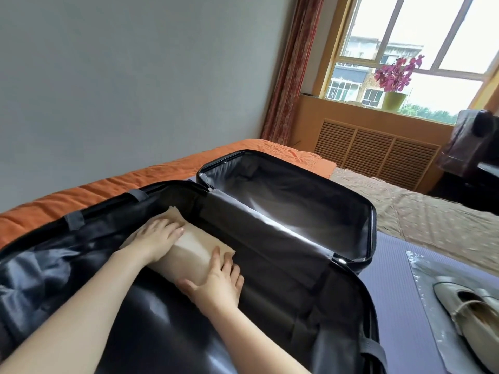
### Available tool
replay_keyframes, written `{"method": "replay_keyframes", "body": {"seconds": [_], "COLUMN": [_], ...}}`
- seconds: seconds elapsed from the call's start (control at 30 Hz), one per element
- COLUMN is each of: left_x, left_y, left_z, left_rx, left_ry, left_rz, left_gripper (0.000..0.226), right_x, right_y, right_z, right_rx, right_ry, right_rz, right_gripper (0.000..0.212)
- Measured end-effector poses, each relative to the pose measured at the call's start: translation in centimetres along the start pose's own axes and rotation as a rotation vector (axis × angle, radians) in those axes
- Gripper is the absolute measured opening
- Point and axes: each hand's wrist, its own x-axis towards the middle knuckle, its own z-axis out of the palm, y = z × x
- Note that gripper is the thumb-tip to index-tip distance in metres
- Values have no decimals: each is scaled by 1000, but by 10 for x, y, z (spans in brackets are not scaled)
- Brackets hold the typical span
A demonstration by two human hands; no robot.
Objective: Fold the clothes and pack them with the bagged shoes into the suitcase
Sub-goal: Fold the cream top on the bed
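Pressing the folded beige garment (194,247) flat into the near half of the open suitcase (283,292), the left hand (159,236) and right hand (216,282) lie on it with fingers straight, gripping nothing. Risk: uneven release may let the fold spring open. The bagged shoes (464,314) lie outside, on the mat (391,279) beside the case.

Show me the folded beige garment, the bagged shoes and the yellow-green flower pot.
folded beige garment (195,245): head view, middle of its top face.
bagged shoes (449,294): head view, toe of the pale shoe.
yellow-green flower pot (394,101): head view, front wall of the pot.
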Motion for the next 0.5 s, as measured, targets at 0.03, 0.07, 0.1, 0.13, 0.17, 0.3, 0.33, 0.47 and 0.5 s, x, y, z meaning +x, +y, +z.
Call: {"method": "replay_keyframes", "body": {"seconds": [0.03, 0.07, 0.1, 0.13, 0.17, 0.3, 0.33, 0.47, 0.5], "left_x": [0, 1, 3, 6, 8, 9, 7, -10, -17], "left_y": [-2, -4, -5, -5, -5, 2, 5, 28, 37], "left_z": [3, 5, 8, 9, 10, 1, -4, -26, -30], "left_rx": [-22, -38, -43, -32, -16, 89, 96, -214, -281], "left_ry": [-19, -22, -21, -28, -42, -13, 63, 351, 367], "left_rz": [-16, -30, -44, -58, -72, -35, -9, 38, 37], "left_gripper": [48, 48, 49, 49, 49, 47, 45, 34, 33], "right_x": [1, 2, 3, 3, 4, 5, 3, -11, -16], "right_y": [3, 4, 5, 5, 5, 5, 7, 26, 33], "right_z": [1, 2, 2, 1, 1, -10, -14, -42, -51], "right_rx": [-17, -27, -37, -46, -47, -2, 6, 58, 71], "right_ry": [-3, -9, -16, -23, -33, -114, -126, -80, -77], "right_rz": [10, 21, 28, 33, 37, 28, 10, -66, -71], "right_gripper": [98, 98, 98, 97, 97, 99, 101, 102, 101]}}
